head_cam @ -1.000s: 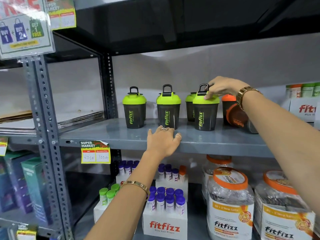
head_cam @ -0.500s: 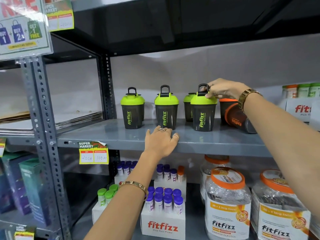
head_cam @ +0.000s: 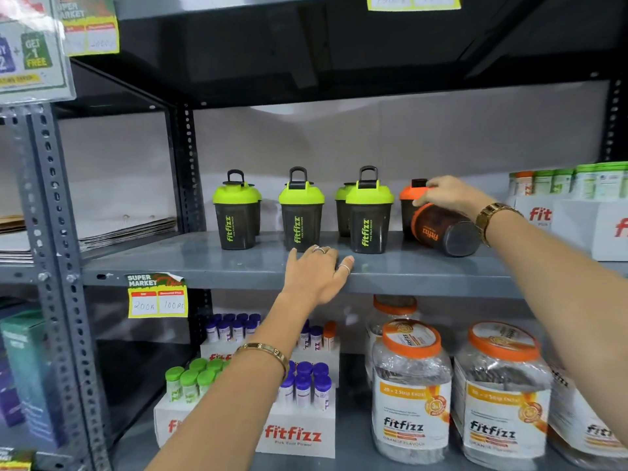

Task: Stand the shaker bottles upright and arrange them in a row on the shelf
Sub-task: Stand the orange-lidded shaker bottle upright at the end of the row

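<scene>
Three dark shaker bottles with green lids stand upright in a row on the grey shelf [head_cam: 407, 271]: left [head_cam: 234, 219], middle [head_cam: 300, 222], right [head_cam: 368, 226]. A further green-lid shaker [head_cam: 341, 212] stands behind the right one. At the row's right end a dark shaker with an orange lid [head_cam: 441, 234] lies on its side, base toward me. Another orange-lid shaker [head_cam: 406, 198] stands behind it. My right hand [head_cam: 448, 197] rests on the lying shaker, fingers curled over its lid end. My left hand [head_cam: 317, 273] lies flat on the shelf's front edge, holding nothing.
White boxes with small tubs [head_cam: 571, 212] sit on the shelf right of the shakers. Below are large orange-lid jars [head_cam: 411, 385] and boxes of tubes [head_cam: 295, 402]. A perforated post [head_cam: 185, 171] bounds the shelf on the left. A yellow price tag [head_cam: 158, 295] hangs from the edge.
My right hand left the lid of the right green shaker and moved right onto the lying orange-lid shaker. My left hand stayed on the shelf edge.
</scene>
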`<act>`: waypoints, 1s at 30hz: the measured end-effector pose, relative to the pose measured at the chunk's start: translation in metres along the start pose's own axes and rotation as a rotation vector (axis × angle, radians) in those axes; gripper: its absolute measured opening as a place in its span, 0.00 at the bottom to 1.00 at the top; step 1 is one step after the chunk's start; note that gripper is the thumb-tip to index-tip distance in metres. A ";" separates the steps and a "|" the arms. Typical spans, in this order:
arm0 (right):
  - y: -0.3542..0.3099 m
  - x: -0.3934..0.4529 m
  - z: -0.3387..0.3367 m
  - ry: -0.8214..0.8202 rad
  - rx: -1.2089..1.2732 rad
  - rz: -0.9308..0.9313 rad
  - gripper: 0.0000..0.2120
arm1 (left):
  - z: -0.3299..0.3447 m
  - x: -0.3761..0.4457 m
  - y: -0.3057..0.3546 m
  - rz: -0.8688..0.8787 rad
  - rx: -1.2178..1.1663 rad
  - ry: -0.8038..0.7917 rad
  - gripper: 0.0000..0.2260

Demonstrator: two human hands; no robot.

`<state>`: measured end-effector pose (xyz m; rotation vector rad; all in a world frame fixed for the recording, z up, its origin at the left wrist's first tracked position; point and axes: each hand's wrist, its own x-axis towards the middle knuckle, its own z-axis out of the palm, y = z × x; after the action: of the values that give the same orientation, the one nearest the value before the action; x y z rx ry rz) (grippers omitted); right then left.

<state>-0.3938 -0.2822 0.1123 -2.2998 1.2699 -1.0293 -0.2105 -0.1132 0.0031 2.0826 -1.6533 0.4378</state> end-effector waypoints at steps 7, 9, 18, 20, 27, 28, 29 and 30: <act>0.026 -0.011 -0.001 0.000 -0.235 0.129 0.21 | 0.008 0.006 0.038 0.056 -0.028 0.000 0.22; 0.031 -0.012 0.002 -0.017 -0.245 0.186 0.30 | 0.010 0.007 0.044 0.075 -0.029 -0.002 0.22; 0.034 -0.012 -0.004 0.016 -0.093 0.280 0.27 | 0.019 0.002 0.049 0.118 0.010 0.098 0.21; 0.034 -0.010 -0.004 0.043 0.043 0.287 0.26 | 0.019 0.002 0.049 0.115 0.015 0.097 0.22; 0.035 -0.015 0.003 0.131 0.567 0.236 0.29 | 0.018 -0.002 0.049 0.119 0.006 0.100 0.22; 0.035 -0.017 0.005 0.107 0.571 0.225 0.29 | 0.017 -0.002 0.049 0.120 0.004 0.100 0.22; 0.037 -0.018 0.007 0.074 0.565 0.222 0.28 | 0.017 -0.002 0.049 0.119 0.003 0.102 0.22; 0.039 -0.019 0.008 0.035 0.561 0.221 0.27 | 0.017 -0.002 0.048 0.119 0.003 0.103 0.22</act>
<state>-0.4173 -0.2884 0.0759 -1.6900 1.0471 -1.1686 -0.2584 -0.1293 -0.0053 1.9363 -1.7217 0.5766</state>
